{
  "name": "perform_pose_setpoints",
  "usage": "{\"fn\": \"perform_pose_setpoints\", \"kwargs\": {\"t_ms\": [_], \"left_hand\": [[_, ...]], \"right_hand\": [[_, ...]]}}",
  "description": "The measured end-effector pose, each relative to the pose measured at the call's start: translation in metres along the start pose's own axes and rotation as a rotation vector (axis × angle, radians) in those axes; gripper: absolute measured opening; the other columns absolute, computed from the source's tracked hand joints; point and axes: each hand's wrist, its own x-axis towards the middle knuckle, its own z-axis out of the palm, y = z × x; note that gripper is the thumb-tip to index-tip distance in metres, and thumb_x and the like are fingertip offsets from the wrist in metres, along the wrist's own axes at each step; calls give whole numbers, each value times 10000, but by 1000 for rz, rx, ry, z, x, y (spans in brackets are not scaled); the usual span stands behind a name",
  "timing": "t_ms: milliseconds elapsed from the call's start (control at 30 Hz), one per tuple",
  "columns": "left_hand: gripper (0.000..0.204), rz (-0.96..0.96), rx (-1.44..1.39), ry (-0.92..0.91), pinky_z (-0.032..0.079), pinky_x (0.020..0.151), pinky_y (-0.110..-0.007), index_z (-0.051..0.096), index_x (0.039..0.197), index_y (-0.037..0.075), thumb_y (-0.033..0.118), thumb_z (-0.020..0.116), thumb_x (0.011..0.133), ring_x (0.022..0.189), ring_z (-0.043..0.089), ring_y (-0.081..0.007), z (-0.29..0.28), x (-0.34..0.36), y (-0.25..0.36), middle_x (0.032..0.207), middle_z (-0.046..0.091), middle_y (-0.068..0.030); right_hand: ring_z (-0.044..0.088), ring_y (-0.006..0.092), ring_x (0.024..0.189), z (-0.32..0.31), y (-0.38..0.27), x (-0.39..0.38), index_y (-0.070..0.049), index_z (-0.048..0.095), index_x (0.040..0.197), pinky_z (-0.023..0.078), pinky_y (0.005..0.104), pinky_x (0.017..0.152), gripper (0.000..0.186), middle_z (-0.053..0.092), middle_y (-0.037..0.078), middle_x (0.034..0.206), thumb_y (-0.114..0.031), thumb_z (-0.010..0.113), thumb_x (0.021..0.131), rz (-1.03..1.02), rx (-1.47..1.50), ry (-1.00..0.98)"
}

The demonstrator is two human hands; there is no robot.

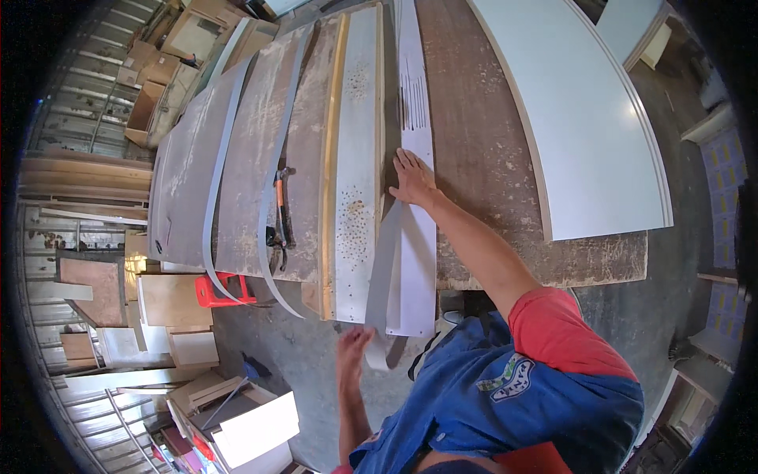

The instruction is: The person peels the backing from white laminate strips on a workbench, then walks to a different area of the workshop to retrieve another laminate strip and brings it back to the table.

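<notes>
While resting open right hand (pixel 413 180) over the grey strip (pixel 383 272) and white panel (pixel 418 261) to its right, holding left hand (pixel 354 346) curled beside the strip's near stretch. Cannot tell whether gripping it.

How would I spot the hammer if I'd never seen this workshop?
Start at the big worn brown tabletop. On its left half, beside the second curved strip from the left, lies the hammer. Its orange-and-black handle stands out from the dark tools below it.
</notes>
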Motion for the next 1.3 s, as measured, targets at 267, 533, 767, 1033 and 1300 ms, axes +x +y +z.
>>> {"fn": "perform_pose_setpoints", "kwargs": {"t_ms": [267, 533, 767, 1033, 1300], "left_hand": [[168, -167, -141, 65, 369, 616, -209, 677, 900, 19, 178, 696, 850, 673, 496, -45, -15, -69, -66, 764, 598, 45], [200, -102, -188, 102, 414, 662, -206, 664, 970, -33, 134, 664, 861, 718, 547, -63, -1, -53, -67, 834, 643, 11], [199, -11, -100, 136, 425, 688, -208, 667, 967, -30, 140, 658, 864, 743, 553, -68, 15, -38, -39, 846, 647, -2], [331, 51, -81, 40, 443, 734, -242, 637, 1044, -73, 196, 666, 854, 805, 580, -109, 36, 19, -16, 897, 661, -43], [234, 216, 48, 103, 397, 630, -228, 664, 885, -51, 176, 673, 827, 682, 493, -75, 82, 100, 31, 746, 589, 13]], "right_hand": [[116, 274, 1426, -2, -1, -2, -7, 275, 1434, 107, 357, 1170, 855, 149, 144, 1538, -458, 615, 792, 0, -24, 15], [164, 258, 1418, -4, -3, -4, -12, 289, 1430, 142, 351, 1166, 863, 187, 143, 1528, -457, 634, 777, -10, -38, 34], [170, 262, 1415, -5, -1, -7, 4, 299, 1421, 143, 352, 1165, 855, 198, 143, 1525, -457, 633, 783, -27, -41, 51], [156, 279, 1418, -2, 2, -5, 6, 295, 1424, 141, 365, 1164, 859, 191, 148, 1526, -469, 621, 785, -19, -34, 46], [147, 281, 1420, 0, 7, -5, 10, 308, 1412, 132, 377, 1165, 851, 177, 156, 1528, -466, 623, 781, -37, -11, 69]]}}
